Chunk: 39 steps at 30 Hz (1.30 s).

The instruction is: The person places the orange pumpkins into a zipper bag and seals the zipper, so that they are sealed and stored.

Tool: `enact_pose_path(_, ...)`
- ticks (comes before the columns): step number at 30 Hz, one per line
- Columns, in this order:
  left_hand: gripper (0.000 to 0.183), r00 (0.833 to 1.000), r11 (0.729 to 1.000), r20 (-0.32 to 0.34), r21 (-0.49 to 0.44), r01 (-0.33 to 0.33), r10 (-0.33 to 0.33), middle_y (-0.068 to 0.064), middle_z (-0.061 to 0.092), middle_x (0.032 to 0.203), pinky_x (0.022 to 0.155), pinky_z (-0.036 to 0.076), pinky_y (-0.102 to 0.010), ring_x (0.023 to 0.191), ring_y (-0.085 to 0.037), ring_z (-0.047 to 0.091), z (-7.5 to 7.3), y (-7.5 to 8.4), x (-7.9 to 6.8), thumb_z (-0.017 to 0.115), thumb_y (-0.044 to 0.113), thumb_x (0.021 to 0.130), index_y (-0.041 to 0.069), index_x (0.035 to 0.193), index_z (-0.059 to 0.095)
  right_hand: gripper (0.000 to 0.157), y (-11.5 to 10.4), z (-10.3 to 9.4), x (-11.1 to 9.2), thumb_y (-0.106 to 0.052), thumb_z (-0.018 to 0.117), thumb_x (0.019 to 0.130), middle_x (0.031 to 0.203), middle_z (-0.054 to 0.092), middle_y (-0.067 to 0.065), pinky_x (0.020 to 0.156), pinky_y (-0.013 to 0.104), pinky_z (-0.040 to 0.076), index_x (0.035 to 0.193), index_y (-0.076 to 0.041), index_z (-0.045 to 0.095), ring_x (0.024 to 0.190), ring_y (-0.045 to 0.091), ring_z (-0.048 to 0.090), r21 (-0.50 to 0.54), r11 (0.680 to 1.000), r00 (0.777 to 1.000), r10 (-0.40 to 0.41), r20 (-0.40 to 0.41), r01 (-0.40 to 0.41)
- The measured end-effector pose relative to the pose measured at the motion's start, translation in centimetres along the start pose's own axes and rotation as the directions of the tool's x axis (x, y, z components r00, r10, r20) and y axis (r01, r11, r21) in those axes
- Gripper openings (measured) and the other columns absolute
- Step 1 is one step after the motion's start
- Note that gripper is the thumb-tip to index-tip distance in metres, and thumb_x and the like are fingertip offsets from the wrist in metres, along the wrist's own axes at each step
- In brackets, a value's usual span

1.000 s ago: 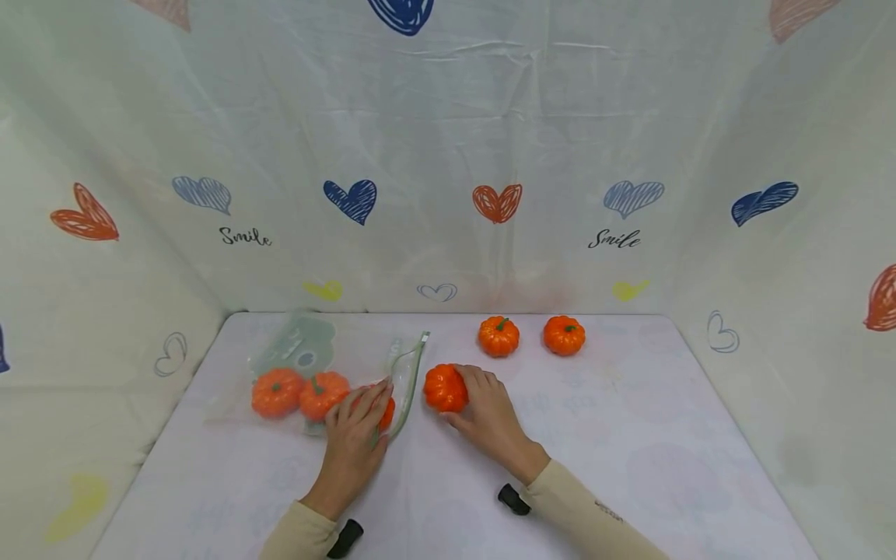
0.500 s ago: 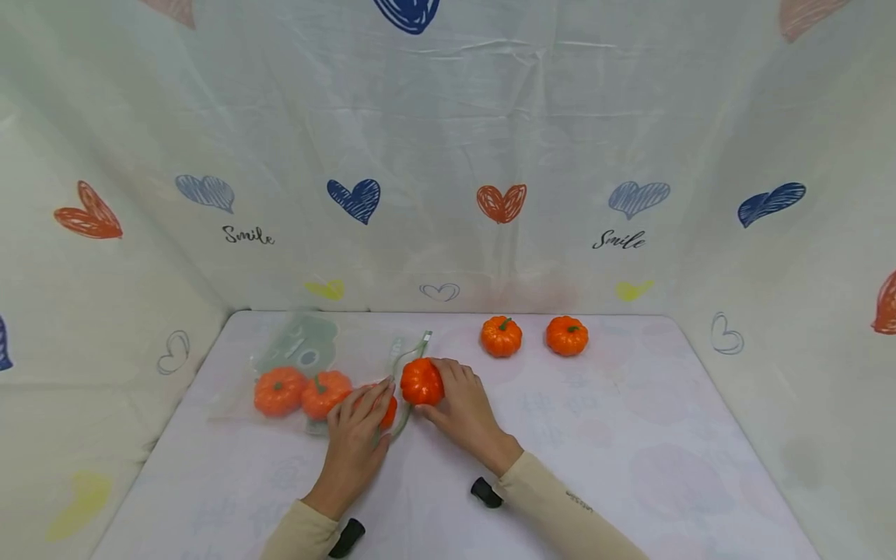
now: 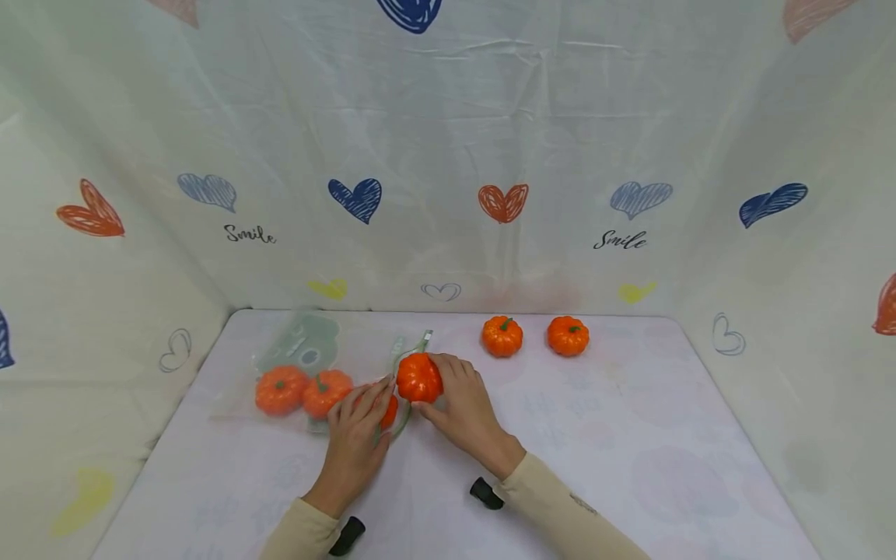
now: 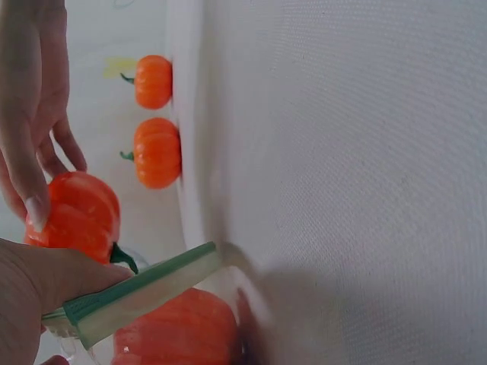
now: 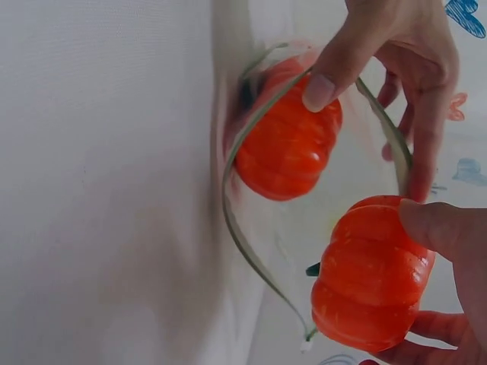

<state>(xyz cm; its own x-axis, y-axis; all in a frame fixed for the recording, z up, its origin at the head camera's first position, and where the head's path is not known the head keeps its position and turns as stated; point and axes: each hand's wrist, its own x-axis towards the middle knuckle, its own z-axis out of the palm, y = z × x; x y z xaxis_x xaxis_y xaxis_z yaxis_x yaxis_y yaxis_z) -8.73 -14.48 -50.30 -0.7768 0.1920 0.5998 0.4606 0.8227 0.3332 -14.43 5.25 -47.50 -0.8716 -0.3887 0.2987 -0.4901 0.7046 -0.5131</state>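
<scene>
My right hand (image 3: 470, 408) holds a small orange toy pumpkin (image 3: 418, 377), thumb on one side and fingers on the other, at the mouth of a clear zip bag (image 3: 301, 342). Its green stem points toward the opening in the left wrist view. My left hand (image 3: 360, 443) pinches the bag's upper lip, and the green zip strip (image 4: 144, 285) shows by the thumb. In the right wrist view the mouth gapes, with another pumpkin (image 5: 285, 156) just inside. Two more pumpkins lie deeper in the bag, a left one (image 3: 281, 390) and a middle one (image 3: 327, 393).
Two loose pumpkins, one at the centre (image 3: 502, 336) and one to its right (image 3: 568, 336), stand near the back edge of the white table (image 3: 616, 467). A white curtain (image 3: 434, 140) printed with hearts hangs behind and along both sides.
My right hand has carried the pumpkin leftward and slightly away from me, from beside the bag to over its mouth. The left hand has stayed at the bag.
</scene>
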Motion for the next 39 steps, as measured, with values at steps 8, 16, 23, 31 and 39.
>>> enact_pose_path(8,0.091,1.000,1.000,-0.018,-0.010,-0.004,0.004,-0.013,0.064,0.142,0.091,0.035,-0.056,0.126,-0.040,0.051,-0.2,0.1,0.0,0.095,-0.016,0.056,-0.001,0.141,0.065,0.076,-0.4,1.7,0.8,-0.033,0.088,0.088,0.140,0.062,0.015,0.106,0.051,0.048,0.146,0.000,0.053,0.126,0.035,0.057,-0.012,1.000,1.000,-0.003,-0.004,0.003)
enact_pose_path(16,0.087,0.999,1.000,-0.042,0.000,-0.025,0.025,-0.014,0.066,0.138,0.090,0.036,-0.055,0.124,-0.040,0.052,-0.1,0.1,0.1,0.095,-0.016,0.054,-0.003,0.135,0.068,0.073,-0.6,3.5,2.0,-0.034,0.088,0.088,0.137,0.066,0.016,0.103,0.049,0.051,0.143,0.001,0.055,0.121,0.035,0.060,-0.069,0.997,0.999,0.021,-0.042,-0.024)
enact_pose_path(23,0.087,0.999,0.999,-0.039,0.011,-0.030,0.031,-0.013,0.066,0.139,0.089,0.036,-0.055,0.125,-0.039,0.052,0.0,0.0,0.1,0.092,-0.019,0.053,-0.002,0.136,0.069,0.071,-0.8,4.6,2.5,-0.033,0.088,0.088,0.135,0.066,0.017,0.103,0.049,0.051,0.142,0.000,0.055,0.122,0.036,0.061,-0.092,0.994,0.997,0.063,-0.050,-0.067)
enact_pose_path(31,0.089,0.998,0.999,-0.039,0.018,-0.038,0.039,-0.013,0.066,0.139,0.088,0.036,-0.054,0.124,-0.038,0.052,0.1,-0.1,0.0,0.093,-0.019,0.053,-0.002,0.137,0.068,0.073,0.2,4.7,2.1,-0.033,0.087,0.089,0.137,0.060,0.021,0.103,0.050,0.050,0.144,0.001,0.056,0.123,0.039,0.058,-0.107,0.993,0.999,0.044,-0.008,-0.045)
enact_pose_path(39,0.091,0.999,0.999,-0.037,0.022,-0.032,0.033,-0.012,0.066,0.139,0.089,0.035,-0.053,0.124,-0.037,0.052,0.1,-0.1,0.1,0.093,-0.018,0.052,-0.002,0.137,0.068,0.062,1.1,4.4,1.6,-0.033,0.087,0.088,0.126,0.065,0.019,0.099,0.048,0.052,0.130,0.005,0.063,0.115,0.036,0.061,-0.126,0.989,0.997,0.079,-0.006,-0.079)
